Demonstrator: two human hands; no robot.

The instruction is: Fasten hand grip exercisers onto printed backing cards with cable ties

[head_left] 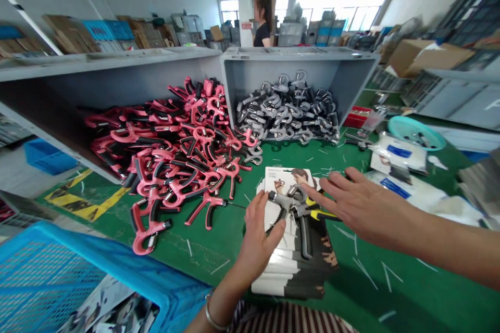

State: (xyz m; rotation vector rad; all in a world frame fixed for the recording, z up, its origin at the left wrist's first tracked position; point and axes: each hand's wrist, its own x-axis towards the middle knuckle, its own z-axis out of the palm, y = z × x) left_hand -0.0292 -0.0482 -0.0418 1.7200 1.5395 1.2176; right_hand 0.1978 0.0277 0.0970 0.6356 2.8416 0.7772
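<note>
A grey and black spring hand grip [305, 234] lies on the top card of a stack of printed backing cards [273, 261]. My left hand [258, 242] is at the stack's left edge, fingers stretched out and thumb apart, close beside the hand grip's black handle. From the right, my right hand [353, 205] reaches over with its index finger extended towards the grip's coil end. Yellow-handled pliers [325, 215] sit under its fingers, their jaws at the hand grip; the palm side is hidden.
Pink hand grips [187, 151] spill from a tipped grey crate [117, 62]; grey ones [287, 109] fill another crate [300, 54]. A blue basket [117, 255] stands front left. Plastic-bagged packs [406, 153] and a turquoise tray [437, 138] lie right. One person [263, 21] is behind.
</note>
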